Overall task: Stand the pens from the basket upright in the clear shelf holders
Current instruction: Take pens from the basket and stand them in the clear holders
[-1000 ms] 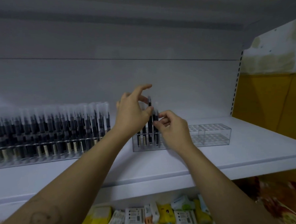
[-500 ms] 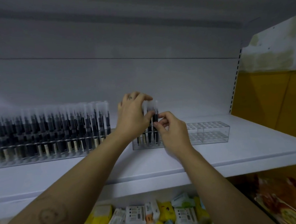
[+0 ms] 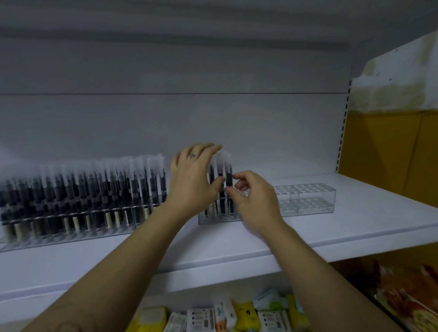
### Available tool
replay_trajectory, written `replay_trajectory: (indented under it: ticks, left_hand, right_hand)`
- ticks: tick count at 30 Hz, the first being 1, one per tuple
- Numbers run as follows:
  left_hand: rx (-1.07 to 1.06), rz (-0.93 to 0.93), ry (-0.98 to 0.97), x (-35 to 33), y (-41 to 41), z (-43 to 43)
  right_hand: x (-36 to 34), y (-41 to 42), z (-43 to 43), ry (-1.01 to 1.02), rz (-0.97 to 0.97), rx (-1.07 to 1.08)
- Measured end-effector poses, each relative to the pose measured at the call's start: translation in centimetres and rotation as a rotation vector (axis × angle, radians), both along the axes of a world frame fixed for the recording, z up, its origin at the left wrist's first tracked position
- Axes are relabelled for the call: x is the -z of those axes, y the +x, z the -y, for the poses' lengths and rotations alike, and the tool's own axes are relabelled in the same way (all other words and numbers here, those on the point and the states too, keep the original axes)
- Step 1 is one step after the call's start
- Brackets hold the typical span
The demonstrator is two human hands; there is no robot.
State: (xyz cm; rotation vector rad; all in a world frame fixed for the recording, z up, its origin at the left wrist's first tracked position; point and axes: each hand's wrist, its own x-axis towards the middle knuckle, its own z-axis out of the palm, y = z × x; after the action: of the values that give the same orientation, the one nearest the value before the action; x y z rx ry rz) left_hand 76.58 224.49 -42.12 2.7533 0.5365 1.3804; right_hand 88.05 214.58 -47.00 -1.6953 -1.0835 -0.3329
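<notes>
The clear holder (image 3: pixel 303 202) holds pens (image 3: pixel 229 175); left grip (image 3: pixel 192 180) apart touching them, right grip (image 3: pixel 255 202) pinching one.

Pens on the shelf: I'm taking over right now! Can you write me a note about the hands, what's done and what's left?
Left hand: fingers laid over the caps of the pens in the right holder, thumb against one.
Right hand: seems to pinch the rightmost pen, which stands in its slot.
Done: the left holder looks full; a few pens stand at the right holder's left end.
Left: most of its slots are empty. The basket is out of view.
</notes>
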Motion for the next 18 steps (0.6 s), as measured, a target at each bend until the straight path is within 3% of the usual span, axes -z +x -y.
replay_trajectory:
  ticks: [7, 18]
  left_hand:
    - [-0.039, -0.024, 0.095, 0.9, -3.1, 2.0]
    - [0.096, 0.032, 0.038, 6.3, -9.6, 6.5]
  right_hand:
    - [-0.1, -1.5, 2.9, 0.015, -0.008, 0.077]
    - [2.7, -8.2, 8.8, -0.082, 0.151, 0.021]
